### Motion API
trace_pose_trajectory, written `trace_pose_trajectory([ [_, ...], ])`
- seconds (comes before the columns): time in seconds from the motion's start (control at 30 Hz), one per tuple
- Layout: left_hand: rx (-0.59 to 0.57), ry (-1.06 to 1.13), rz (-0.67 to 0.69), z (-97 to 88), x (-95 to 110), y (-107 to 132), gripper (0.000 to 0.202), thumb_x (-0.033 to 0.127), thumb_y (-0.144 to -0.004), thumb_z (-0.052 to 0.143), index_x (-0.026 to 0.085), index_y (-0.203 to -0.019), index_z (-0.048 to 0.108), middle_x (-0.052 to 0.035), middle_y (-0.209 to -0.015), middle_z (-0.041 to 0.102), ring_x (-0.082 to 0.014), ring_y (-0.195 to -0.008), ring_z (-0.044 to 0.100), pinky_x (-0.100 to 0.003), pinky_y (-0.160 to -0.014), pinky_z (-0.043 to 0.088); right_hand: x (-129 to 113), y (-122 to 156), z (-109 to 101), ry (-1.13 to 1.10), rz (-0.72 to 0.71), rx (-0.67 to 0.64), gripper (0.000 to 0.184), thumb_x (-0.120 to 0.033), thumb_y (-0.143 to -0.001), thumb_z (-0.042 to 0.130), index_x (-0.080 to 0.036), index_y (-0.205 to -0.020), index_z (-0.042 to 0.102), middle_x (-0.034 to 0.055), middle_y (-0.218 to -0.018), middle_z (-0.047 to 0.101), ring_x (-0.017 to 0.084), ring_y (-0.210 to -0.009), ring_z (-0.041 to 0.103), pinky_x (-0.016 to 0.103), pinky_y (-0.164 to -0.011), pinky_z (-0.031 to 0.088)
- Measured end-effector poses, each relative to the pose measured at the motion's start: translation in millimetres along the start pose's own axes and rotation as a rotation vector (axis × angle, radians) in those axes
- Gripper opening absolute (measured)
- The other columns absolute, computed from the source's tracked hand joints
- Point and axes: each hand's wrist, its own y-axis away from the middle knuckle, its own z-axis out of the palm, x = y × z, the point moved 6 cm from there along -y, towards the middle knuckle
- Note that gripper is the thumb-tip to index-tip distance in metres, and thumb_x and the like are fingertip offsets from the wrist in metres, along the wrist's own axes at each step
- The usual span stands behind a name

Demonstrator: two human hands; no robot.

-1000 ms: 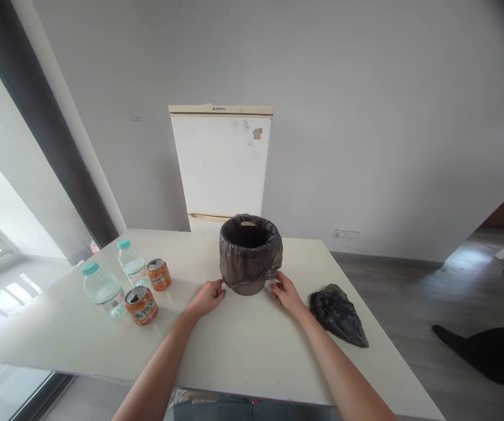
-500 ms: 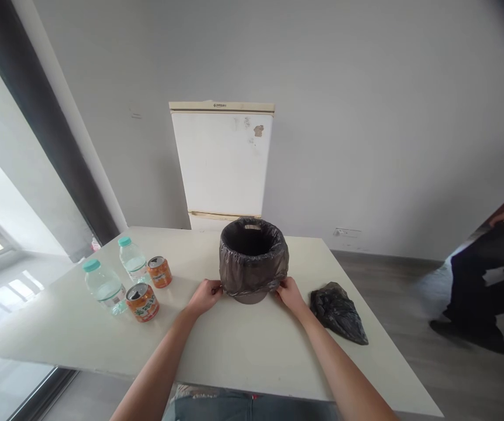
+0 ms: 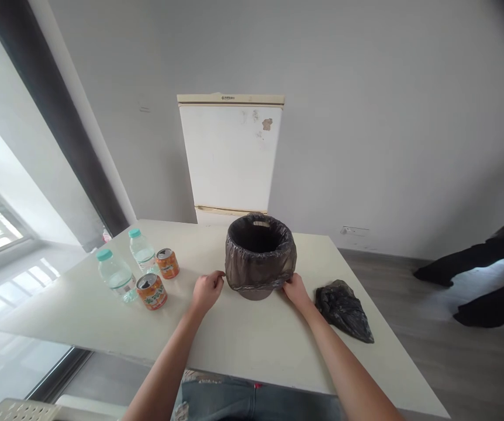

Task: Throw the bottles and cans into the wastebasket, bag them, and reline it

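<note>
Spreading a dark, thin plastic liner point(image 3: 261, 269) around a small bin point(image 3: 256, 295), a person works with two bare hands at a pale worktop point(image 3: 243, 345), seen from the head. The bin stands near the middle of the worktop, its mouth facing up. The liner covers the inside and folds down over the outside, leaving only the lowest part of the bin showing.

The left hand point(image 3: 208, 290) is at the liner's left side, fingers curled in with the thumb; whether they pinch the film cannot be told. The right hand point(image 3: 296, 292) is at the lower right, its fingers closed on the liner's loose hem, with the tips partly hidden.

To the right of the right forearm lies a crumpled black bag point(image 3: 344, 310). On the left side of the worktop, two clear bottles with teal caps, a nearer one point(image 3: 117, 276) and a farther one point(image 3: 142, 251), stand beside two orange cans, one nearer point(image 3: 151, 292) and one farther point(image 3: 167, 264).

Beyond the worktop, a white refrigerator point(image 3: 232, 155) with scuffs and a brown patch stands before a grey wall point(image 3: 366, 117). At the far right, another person's dark-trousered legs point(image 3: 493, 304) show above grey flooring point(image 3: 401, 292).
</note>
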Motion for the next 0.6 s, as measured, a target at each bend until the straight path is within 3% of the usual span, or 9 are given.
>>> trace_pose_trajectory([
  [0.07,0.106,-0.01,-0.029,-11.2,3.0,26.2,0.04,0.026,-0.099,0.039,0.017,-0.109,0.077,0.0001,-0.059,0.057,-0.0145,-0.056,0.051,-0.026,-0.065,0.041,0.4,-0.7,0.6,0.006,-0.013,-0.002,0.022,-0.037,-0.071,0.049,-0.023,-0.054,0.051,0.0034,-0.048,0.057,0.018,-0.055,0.052,0.029,-0.056,0.04],
  [0.13,0.314,-0.025,-0.045,-34.9,3.1,55.8,0.04,0.03,-0.101,0.039,0.018,-0.108,0.077,0.0006,-0.059,0.057,-0.0138,-0.053,0.051,-0.026,-0.065,0.043,0.9,-1.3,1.2,0.006,-0.026,-0.002,0.022,-0.038,-0.071,0.05,-0.023,-0.055,0.051,0.0032,-0.05,0.057,0.018,-0.056,0.051,0.029,-0.056,0.04],
  [0.2,0.656,-0.063,-0.073,-76.9,-3.9,84.1,0.034,0.032,-0.101,0.046,0.019,-0.106,0.076,-0.0005,-0.064,0.063,-0.0142,-0.058,0.056,-0.026,-0.069,0.047,1.5,-1.5,1.6,0.006,-0.033,-0.002,0.022,-0.038,-0.072,0.05,-0.023,-0.056,0.05,0.0029,-0.05,0.057,0.018,-0.056,0.051,0.029,-0.056,0.04],
  [0.3,1.174,-0.184,-0.183,-155.4,-30.9,110.4,0.029,0.031,-0.1,0.05,0.017,-0.107,0.074,-0.0056,-0.082,0.071,-0.0202,-0.076,0.066,-0.033,-0.078,0.052,1.4,-1.3,2.0,0.007,-0.037,-0.007,0.023,-0.037,-0.073,0.049,-0.023,-0.056,0.05,0.0022,-0.049,0.055,0.017,-0.054,0.05,0.03,-0.055,0.04],
  [0.37,1.296,-0.277,-0.24,-202.3,-56.6,104.2,0.033,0.034,-0.095,0.059,0.014,-0.12,0.068,-0.0105,-0.109,0.071,-0.0271,-0.103,0.066,-0.044,-0.097,0.051,0.4,-1.2,2.1,0.007,-0.043,-0.009,0.024,-0.038,-0.074,0.049,-0.023,-0.056,0.05,0.002,-0.049,0.055,0.017,-0.054,0.05,0.03,-0.055,0.04],
  [0.43,1.263,-0.318,-0.299,-237.5,-86.6,86.4,0.078,0.046,-0.078,0.08,0.012,-0.143,0.052,-0.0165,-0.137,0.061,-0.0352,-0.131,0.054,-0.053,-0.111,0.045,-1.0,-1.4,2.0,0.007,-0.049,-0.005,0.025,-0.039,-0.074,0.05,-0.023,-0.056,0.05,0.002,-0.05,0.055,0.017,-0.054,0.05,0.029,-0.055,0.04],
  [0.5,1.076,-0.248,-0.411,-253.3,-119.4,65.4,0.11,0.053,-0.067,0.09,0.015,-0.156,0.037,-0.0194,-0.151,0.051,-0.0377,-0.138,0.05,-0.056,-0.112,0.045,-1.7,-1.7,2.0,0.006,-0.051,0.001,0.024,-0.038,-0.074,0.05,-0.023,-0.056,0.051,0.0021,-0.05,0.056,0.018,-0.055,0.051,0.029,-0.055,0.039],
  [0.53,0.977,-0.219,-0.465,-254.3,-132.4,57.6,0.115,0.055,-0.064,0.091,0.017,-0.156,0.035,-0.0194,-0.152,0.05,-0.0378,-0.136,0.052,-0.056,-0.111,0.046,-1.7,-1.8,2.2,0.005,-0.051,0.002,0.023,-0.037,-0.074,0.05,-0.022,-0.056,0.051,0.0022,-0.05,0.056,0.018,-0.055,0.051,0.029,-0.055,0.039],
  [0.6,0.811,-0.194,-0.554,-247.6,-149.2,49.1,0.105,0.056,-0.067,0.089,0.02,-0.152,0.038,-0.0175,-0.148,0.056,-0.0362,-0.128,0.058,-0.056,-0.107,0.049,-1.0,-2.0,2.7,0.006,-0.046,-0.002,0.023,-0.035,-0.074,0.05,-0.022,-0.055,0.052,0.0025,-0.049,0.056,0.017,-0.054,0.052,0.029,-0.055,0.04],
])
